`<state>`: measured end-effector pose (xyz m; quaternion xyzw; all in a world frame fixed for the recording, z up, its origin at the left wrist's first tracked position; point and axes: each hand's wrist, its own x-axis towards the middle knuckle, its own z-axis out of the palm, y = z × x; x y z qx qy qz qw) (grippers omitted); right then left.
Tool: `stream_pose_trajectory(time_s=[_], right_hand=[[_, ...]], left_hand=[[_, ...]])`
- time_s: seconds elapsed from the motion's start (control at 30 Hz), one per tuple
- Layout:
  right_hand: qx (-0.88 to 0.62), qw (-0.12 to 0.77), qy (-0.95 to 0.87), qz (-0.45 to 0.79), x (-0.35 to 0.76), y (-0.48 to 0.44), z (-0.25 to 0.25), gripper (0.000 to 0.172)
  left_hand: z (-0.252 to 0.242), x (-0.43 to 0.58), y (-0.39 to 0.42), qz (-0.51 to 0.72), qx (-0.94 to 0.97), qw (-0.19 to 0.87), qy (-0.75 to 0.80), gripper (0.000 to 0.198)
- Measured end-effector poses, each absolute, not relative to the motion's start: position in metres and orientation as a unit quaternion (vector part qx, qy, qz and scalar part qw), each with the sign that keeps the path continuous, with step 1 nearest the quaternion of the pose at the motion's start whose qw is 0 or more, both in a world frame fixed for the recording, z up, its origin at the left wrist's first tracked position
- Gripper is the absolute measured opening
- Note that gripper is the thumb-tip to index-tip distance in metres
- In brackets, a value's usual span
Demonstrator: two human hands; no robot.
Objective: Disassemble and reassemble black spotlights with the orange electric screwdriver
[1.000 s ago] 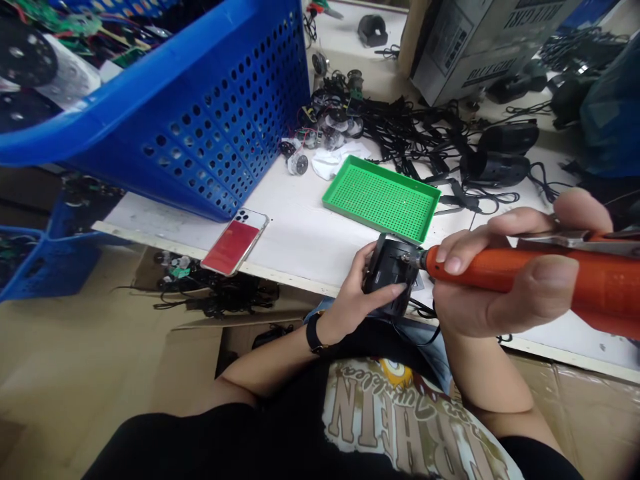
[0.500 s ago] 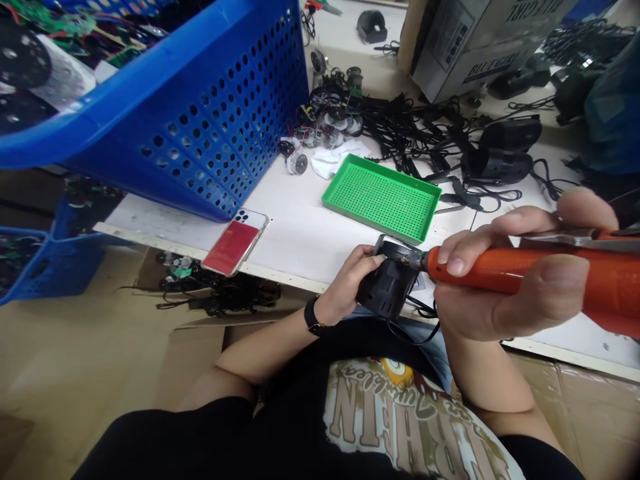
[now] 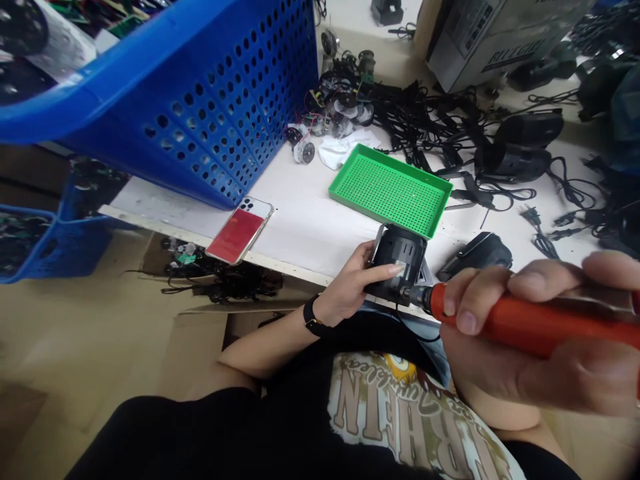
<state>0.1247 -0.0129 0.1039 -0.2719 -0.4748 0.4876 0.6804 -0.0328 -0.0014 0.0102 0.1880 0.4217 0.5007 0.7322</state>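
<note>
Orange electric screwdriver point(image 3: 540, 325) has dropped toward the near edge of the black plastic housing point(image 3: 400, 253), bit at that edge. Left hand point(image 3: 347, 280) grips the housing, fingers wrapped round it, over the white bench point(image 3: 305, 207) near the green perforated tray point(image 3: 390, 190). Right hand point(image 3: 530, 340) has its fingers closed round the driver.

Electric screwdriver point(image 3: 540, 327): glossy orange plastic. Casing point(image 3: 400, 257): matt black plastic. Tray point(image 3: 349, 167): green plastic. Basket point(image 3: 200, 113): glossy blue plastic.
</note>
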Motion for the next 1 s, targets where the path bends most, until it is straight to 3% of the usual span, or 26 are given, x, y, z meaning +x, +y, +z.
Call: stream_pose_trajectory(time_s=[0.53,1.0], right_hand=[[-0.133,0.748,-0.512,0.4,0.094,0.002,0.075,0.034],[-0.239,0.739,-0.493,0.392,0.102,0.003,0.089,0.035]], left_hand=[[0.019,-0.023,-0.009,0.543,0.216,0.668,0.461,0.07],[-0.001,-0.012,-0.017,0.586,0.183,0.664,0.427,0.07]])
